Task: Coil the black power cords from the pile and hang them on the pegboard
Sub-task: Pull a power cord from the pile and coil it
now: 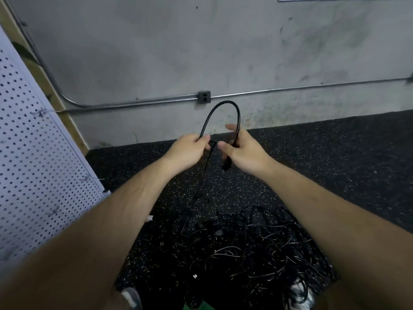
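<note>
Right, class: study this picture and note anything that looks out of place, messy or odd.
The pile of black cords lies tangled on the speckled floor below the arms, loops crossing every way. One cord arches between the left hand and right hand. Nothing looks damaged.

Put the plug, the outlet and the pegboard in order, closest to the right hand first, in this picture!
1. Plug, dangling under the right hand on the cord it holds.
2. Outlet, up and left.
3. Pegboard, far left.
</note>
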Demonstrator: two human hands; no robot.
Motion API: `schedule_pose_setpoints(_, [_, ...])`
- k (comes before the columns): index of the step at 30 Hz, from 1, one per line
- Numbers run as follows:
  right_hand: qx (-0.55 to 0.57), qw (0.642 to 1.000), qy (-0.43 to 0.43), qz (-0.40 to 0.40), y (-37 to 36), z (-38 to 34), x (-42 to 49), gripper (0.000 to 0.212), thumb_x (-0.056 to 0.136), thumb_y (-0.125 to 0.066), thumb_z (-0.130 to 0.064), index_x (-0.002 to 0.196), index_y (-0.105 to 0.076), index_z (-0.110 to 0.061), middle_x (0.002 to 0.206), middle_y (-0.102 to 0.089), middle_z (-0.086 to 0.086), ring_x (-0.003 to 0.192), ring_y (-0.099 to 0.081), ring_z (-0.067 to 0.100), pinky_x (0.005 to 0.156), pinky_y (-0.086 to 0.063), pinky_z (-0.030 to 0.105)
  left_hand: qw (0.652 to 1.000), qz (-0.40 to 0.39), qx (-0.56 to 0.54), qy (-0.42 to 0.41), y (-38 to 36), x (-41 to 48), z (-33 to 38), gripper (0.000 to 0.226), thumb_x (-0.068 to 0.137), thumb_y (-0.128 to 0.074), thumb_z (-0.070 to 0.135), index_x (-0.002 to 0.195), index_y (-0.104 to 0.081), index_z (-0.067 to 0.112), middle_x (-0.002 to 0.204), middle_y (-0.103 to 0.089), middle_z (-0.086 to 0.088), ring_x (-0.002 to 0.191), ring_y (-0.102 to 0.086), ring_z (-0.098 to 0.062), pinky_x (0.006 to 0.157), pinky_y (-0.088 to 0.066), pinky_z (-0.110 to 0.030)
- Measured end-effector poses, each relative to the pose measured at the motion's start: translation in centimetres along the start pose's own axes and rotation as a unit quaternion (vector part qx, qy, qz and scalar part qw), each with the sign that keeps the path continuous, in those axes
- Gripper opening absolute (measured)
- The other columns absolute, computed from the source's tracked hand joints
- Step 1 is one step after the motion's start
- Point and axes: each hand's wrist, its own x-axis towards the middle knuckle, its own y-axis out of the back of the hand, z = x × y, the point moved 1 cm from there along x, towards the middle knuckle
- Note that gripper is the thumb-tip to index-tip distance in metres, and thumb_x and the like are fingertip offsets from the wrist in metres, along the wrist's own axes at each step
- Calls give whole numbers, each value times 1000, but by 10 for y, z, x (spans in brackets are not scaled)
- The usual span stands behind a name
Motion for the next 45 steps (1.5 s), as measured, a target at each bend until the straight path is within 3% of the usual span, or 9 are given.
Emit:
schedule_pose_setpoints(8, [-72, 993, -56, -72, 2, 2, 20, 29, 102, -53, -47, 114, -61, -23, 77, -72, -5, 66, -61, 6, 67, -41, 29, 996, 49, -29, -69, 35, 4, -6, 10, 94, -71, 29, 102, -67, 34, 102, -70, 8, 93, -68, -12, 84, -50, -30])
schedule_pose_setpoints(16, [-12, 997, -67, -30, 8, 3, 24, 21, 108, -46, -27, 126, -49, -17, 97, -75, -1, 93, -66, 12, 74, -50, 30, 930, 67, -362, -2, 54, 14, -17, 47, 89, -55, -15, 132, -55, 4, 103, -70, -7, 69, -61, -6, 51, -38, -19])
schedule_pose_setpoints(24, [83, 991, -55, -92, -4, 2, 18, 35, 83, -80, -16, 113, -64, -26, 92, -69, -2, 78, -61, 11, 75, -43, 31, 901, 26, -428, -59, 56, 5, -9, 43, 94, -40, -20, 119, -64, 5, 107, -74, -11, 64, -62, -1, 56, -37, -19])
schedule_pose_setpoints(28, [63, 978, -54, -193, -27, 9, 16, 47, 82, -83, -27, 123, -66, -40, 82, -75, -6, 78, -63, 13, 74, -48, 32, 856, 4, -511, -76, 53, -2, 0, 40, 93, -42, -16, 115, -68, 4, 100, -74, -10, 66, -55, -5, 57, -39, -19])
schedule_pose_setpoints(32, [53, 976, -52, -203, -41, 4, 17, 22, 89, -77, -28, 110, -76, -21, 71, -69, -14, 71, -62, 9, 64, -45, 25, 859, 10, -507, -71, 50, 0, 1, 36, 96, -44, -9, 116, -68, 8, 95, -75, -2, 71, -49, -7, 60, -41, -19])
schedule_pose_setpoints(36, [41, 991, -35, -122, -31, -6, 22, 22, 95, -69, -35, 98, -74, -14, 80, -69, -7, 82, -63, 14, 74, -40, 28, 853, -4, -521, -38, 53, 3, -14, 50, 105, -39, 49, 133, -60, 12, 120, -74, -6, 96, -64, -13, 78, -44, -27])
schedule_pose_setpoints(38, [95, 993, -23, -66, -19, -16, 26, 23, 99, -63, -35, 102, -74, -16, 96, -73, 2, 97, -64, 13, 77, -39, 24, 882, -35, -469, -3, 50, 5, -38, 65, 102, -31, 62, 147, -48, 18, 133, -68, -10, 119, -64, -23, 95, -45, -37])
schedule_pose_setpoints(41, [203, 979, -10, 10, -4, -32, 33, 21, 102, -57, -35, 101, -73, -21, 86, -67, 4, 104, -65, 21, 79, -40, 22, 977, -162, -131, 47, 18, 3, -88, 70, 95, -53, 48, 158, -27, 33, 157, -44, -7, 141, -45, -30, 117, -32, -51])
schedule_pose_setpoints(45, [240, 969, 31, 44, -1, -43, 39, 25, 104, -56, -32, 88, -71, -20, 68, -54, 6, 81, -62, 15, 75, -45, 23, 969, -225, 49, 92, -22, 2, -116, 92, 92, -73, 33, 156, -9, 50, 163, -30, 4, 141, -44, -26, 118, -35, -45])
